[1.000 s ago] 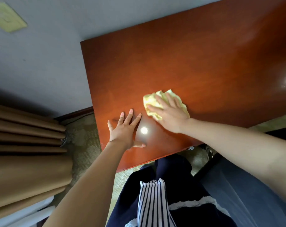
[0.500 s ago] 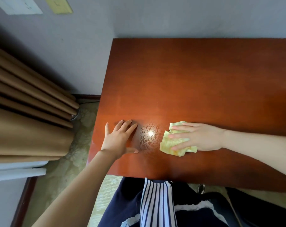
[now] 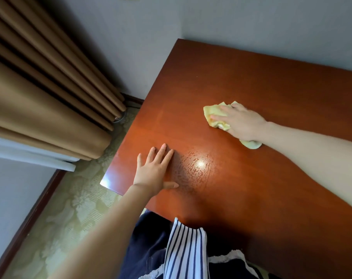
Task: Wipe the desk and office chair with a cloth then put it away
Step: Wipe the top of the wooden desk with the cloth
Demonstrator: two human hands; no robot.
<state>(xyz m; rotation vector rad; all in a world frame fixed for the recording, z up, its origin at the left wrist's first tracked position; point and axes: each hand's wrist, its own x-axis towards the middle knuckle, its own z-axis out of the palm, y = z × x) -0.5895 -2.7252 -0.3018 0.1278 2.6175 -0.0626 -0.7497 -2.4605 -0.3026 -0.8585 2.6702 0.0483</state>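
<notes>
Item 1. Desk [image 3: 251, 77]: reddish-brown wooden top with a glossy finish, set against a grey wall [image 3: 251, 23]. A bright lamp reflection [image 3: 200, 163] sits near the front left corner, ringed by a mottled, speckled patch (probably damp film from wiping, though that is a judgement).

Item 2. Yellow cloth [image 3: 213, 111]: bunched and lying on the desk top, left of centre, well back from the front edge. Its long axis runs diagonally, from the far-left end that pokes out ahead of the fingertips to a small tail [image 3: 251, 144] showing under the wrist. The far end points toward the desk's left edge and the wall.

Item 3. Right hand [image 3: 241, 123]: palm down on the cloth, fingers extended and only slightly bent, pressing it flat rather than clutching it. Likely held so to spread pressure over a broad wiping face.

Item 4. Left hand [image 3: 155, 170]: flat on bare wood near the front left corner, fingers straight and together, thumb out to the side, holding nothing. It appears to serve as a brace while the person leans over the desk.

Item 5. Surroundings: brown pleated curtain [image 3: 40, 87] at left, pale patterned carpet [image 3: 70, 218] below. The office chair is not in view.
</notes>
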